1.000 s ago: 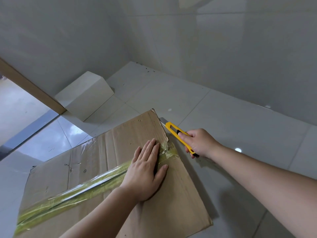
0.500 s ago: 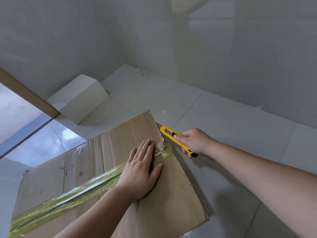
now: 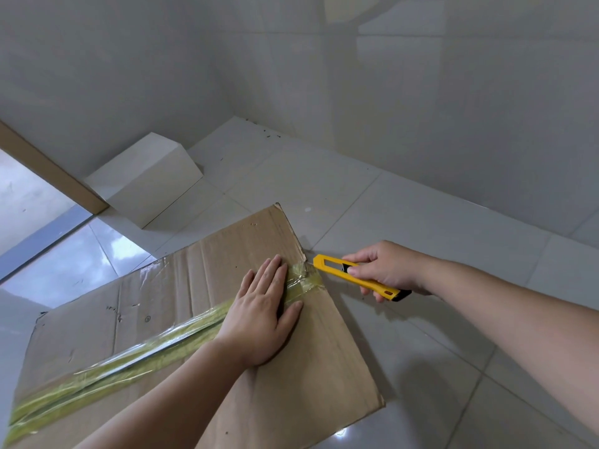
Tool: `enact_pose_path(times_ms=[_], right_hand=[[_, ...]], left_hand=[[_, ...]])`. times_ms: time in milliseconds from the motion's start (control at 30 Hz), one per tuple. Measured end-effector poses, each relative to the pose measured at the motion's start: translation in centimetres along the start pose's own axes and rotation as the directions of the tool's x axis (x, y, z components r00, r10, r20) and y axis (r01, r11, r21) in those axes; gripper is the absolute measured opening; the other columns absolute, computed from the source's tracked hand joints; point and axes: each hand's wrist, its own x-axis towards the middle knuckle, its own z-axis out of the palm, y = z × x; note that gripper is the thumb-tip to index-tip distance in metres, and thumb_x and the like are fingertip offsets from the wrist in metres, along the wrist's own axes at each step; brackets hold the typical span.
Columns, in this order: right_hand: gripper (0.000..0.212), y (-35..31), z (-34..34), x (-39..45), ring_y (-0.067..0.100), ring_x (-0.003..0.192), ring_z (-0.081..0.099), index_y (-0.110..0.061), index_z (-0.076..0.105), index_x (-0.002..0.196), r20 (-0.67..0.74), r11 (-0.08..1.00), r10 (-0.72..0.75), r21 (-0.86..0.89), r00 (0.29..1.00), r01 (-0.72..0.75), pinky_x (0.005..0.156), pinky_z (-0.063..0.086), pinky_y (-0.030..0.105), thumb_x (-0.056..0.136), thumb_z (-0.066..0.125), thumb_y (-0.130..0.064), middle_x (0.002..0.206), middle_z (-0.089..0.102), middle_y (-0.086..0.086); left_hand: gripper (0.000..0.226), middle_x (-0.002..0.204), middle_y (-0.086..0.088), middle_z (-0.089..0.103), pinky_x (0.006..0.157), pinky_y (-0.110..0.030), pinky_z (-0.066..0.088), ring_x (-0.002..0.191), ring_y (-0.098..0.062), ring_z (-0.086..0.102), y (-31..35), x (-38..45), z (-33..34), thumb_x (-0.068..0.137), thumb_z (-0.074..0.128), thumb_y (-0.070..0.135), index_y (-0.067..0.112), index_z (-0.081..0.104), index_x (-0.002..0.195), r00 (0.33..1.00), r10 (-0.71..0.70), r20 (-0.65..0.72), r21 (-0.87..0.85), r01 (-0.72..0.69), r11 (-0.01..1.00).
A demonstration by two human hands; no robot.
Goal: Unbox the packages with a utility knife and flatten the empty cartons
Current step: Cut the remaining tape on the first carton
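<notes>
The brown carton (image 3: pixel 181 322) lies on the tiled floor (image 3: pixel 405 222), its far corner pointing toward the wall corner. The left hand (image 3: pixel 264 314) presses flat with straight fingers on the yellowish tape (image 3: pixel 129 358), near the carton's right edge. The right hand (image 3: pixel 382 268) grips the yellow utility knife (image 3: pixel 337 268), thumb on the slider, with the tip just beside that edge where the tape ends. A white block (image 3: pixel 146 179) stands by the left wall. To the right of the carton the floor is bare tile.
</notes>
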Motion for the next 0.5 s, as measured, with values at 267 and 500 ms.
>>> enact_pose_path(times_ms=[267,500], right_hand=[[0.036,0.6,-0.6,-0.8,0.014,0.044,0.045,-0.024,0.056,0.132,-0.047,0.990,-0.030,-0.138,0.998,0.024,0.049,0.043,0.023,0.097,0.054,-0.025,0.061,0.053,0.003],[0.028,0.5,-0.4,-0.6,0.016,0.044,0.046,-0.029,0.064,0.121,-0.036,0.985,-0.043,-0.170,0.998,0.036,0.051,0.041,0.027,0.094,0.058,-0.032,0.060,0.054,0.004]], left_hand=[[0.078,0.159,0.010,-0.008,0.118,-0.029,-0.009,0.143,-0.001,-0.017,-0.1,0.0,0.3,0.088,0.007,0.065,0.023,0.000,0.153,1.000,0.009,-0.020,-0.007,-0.009,1.000],[0.082,0.160,0.008,-0.006,0.119,-0.031,-0.008,0.143,-0.003,-0.016,-0.3,0.2,0.2,0.085,0.005,0.066,0.021,0.002,0.153,1.000,0.021,-0.007,0.017,-0.021,1.000]])
